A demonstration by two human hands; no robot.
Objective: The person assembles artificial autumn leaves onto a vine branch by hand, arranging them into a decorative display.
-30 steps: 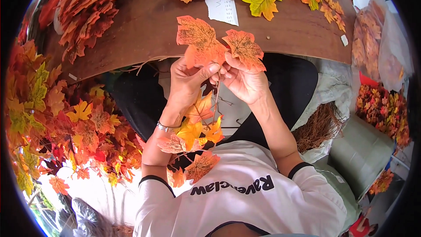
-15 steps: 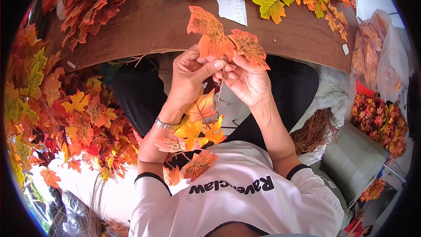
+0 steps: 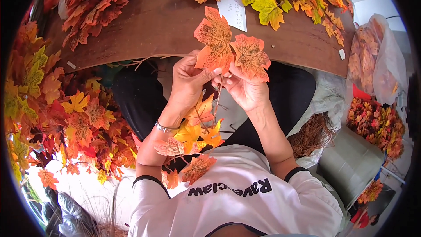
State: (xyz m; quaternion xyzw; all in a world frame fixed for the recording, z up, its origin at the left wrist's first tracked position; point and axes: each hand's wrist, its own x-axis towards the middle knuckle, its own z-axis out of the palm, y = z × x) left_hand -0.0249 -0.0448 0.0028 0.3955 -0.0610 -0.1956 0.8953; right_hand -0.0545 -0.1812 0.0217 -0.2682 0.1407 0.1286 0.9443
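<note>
Both my hands meet over my lap, near the table edge, on an artificial maple branch with a thin brown stem (image 3: pixel 216 103). My left hand (image 3: pixel 189 83) is closed, its thumb and fingers pinching the base of a large speckled orange leaf (image 3: pixel 214 39). Closed as well, my right hand (image 3: pixel 248 88) pinches beside it, under a second orange leaf (image 3: pixel 251 57). The fingertips partly hide the joint between leaves and stem. Lower on the branch hang a yellow leaf (image 3: pixel 188 134), an orange leaf (image 3: pixel 200 112) and a speckled one (image 3: pixel 198 168), over my left forearm and shirt.
A brown table (image 3: pixel 158 26) curves ahead, bearing stacked orange leaves (image 3: pixel 98 4), yellow-green leaves (image 3: pixel 267 8) and a paper slip (image 3: pixel 232 13). Autumn foliage (image 3: pixel 79 114) crowds the left. On the right are brown stems (image 3: pixel 312 136), a grey bucket (image 3: pixel 351 164) and a plastic bag of leaves (image 3: pixel 379 57).
The two top leaves have turned to show more of their faces, and the larger one stands more upright. My hands stay pinched at almost the same spot.
</note>
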